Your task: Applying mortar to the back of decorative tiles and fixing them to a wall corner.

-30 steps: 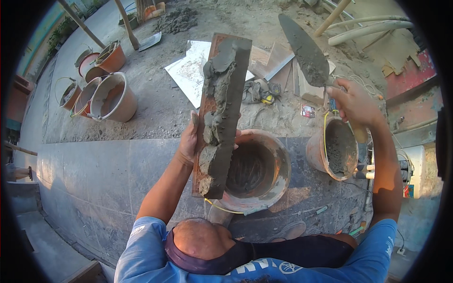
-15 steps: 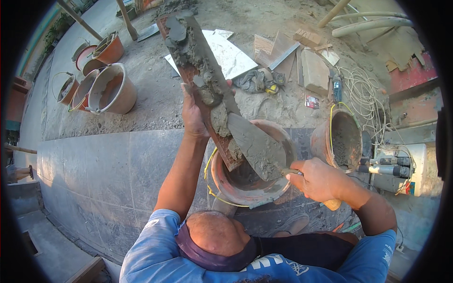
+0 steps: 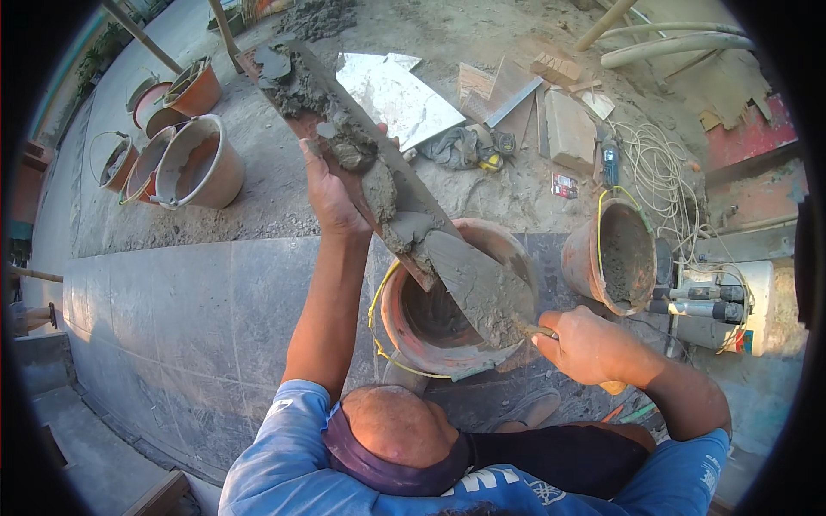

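My left hand (image 3: 338, 199) is half curled around a long, narrow, reddish-brown slab (image 3: 354, 191), with the thumb along its near-left edge and a few fingertips showing at the opposite edge; the slab hides the rest of the grip. The slab is raised and tilted, its far end out over the sandy ground (image 3: 284, 198) and its lower end above the mouth of a big, round, reddish plastic bucket (image 3: 508, 245) with a yellow handle.

My right hand (image 3: 594, 348) is closed on the wooden handle of a leaf-shaped, mortar-smeared metal trowel (image 3: 482, 288). The blade's tip meets the slab near its lower end, and a patch of wet mortar lies on the blade by the handle.

As I judge it, the coating is well along: lumpy grey mortar (image 3: 379, 189) runs down most of the slab's length, thick and uneven. A reddish strip on the left side and some of the lower end show through, so those look the least covered. Along the right runs a smooth grey band; I can't tell whether that is thin mortar or the slab itself. A smaller reddish bucket (image 3: 581, 249) on my right holds more grey mix.
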The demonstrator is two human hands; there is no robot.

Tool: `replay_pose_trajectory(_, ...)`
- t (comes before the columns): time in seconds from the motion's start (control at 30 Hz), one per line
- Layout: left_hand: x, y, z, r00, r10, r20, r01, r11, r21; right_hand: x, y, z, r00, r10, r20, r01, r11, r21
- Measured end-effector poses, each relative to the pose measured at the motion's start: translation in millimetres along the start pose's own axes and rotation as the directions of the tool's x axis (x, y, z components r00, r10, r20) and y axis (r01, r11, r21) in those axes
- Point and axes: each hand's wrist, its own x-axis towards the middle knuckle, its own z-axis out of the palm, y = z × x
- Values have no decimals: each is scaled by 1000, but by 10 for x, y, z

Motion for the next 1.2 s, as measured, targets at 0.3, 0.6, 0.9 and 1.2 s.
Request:
replay_pose_trajectory(0.3,-62,440,-303,999,-23,-44,22,999,-32,-178,-409,-2,1000,-31,3,31,999,15)
replay_pose_trajectory(0.6,-321,872,-298,978,-210,-5,210,975,-74,-544,-744,214,965,-80,-251,54,993,-109)
replay_pose_trajectory(0.9,-346,887,-270,969,-246,19,246,956,-159,-415,-861,-7,830,-294,-474,12,859,-512)
replay_pose_trajectory(1.2,-575,557,-149,895,-430,120,446,859,-252,-360,-696,-191,628,-456,-631,-152,723,-674)
